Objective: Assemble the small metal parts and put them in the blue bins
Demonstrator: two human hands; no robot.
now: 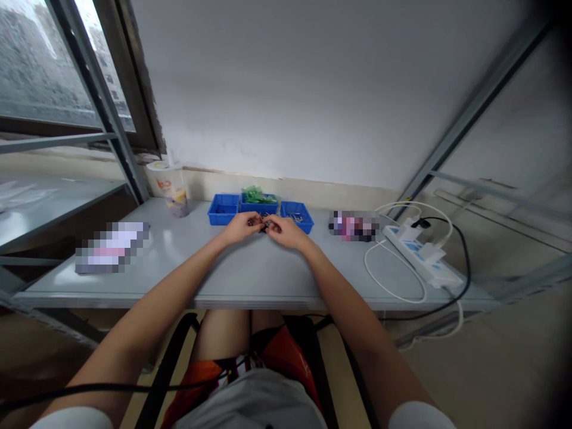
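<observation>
Just above frame centre, the left hand [240, 227] and right hand [286, 230] pinch 1 small dark part [264, 225] between fingertips, close to 3 blue bins [222, 210], likely for short reaches.

My arms are bare from the short white sleeves [75, 419] of my shirt [250, 399] down to my left hand [241, 227] and right hand [288, 231]. I wear orange shorts [286, 357] with black trim. My wrists carry no watch or bands.
</observation>
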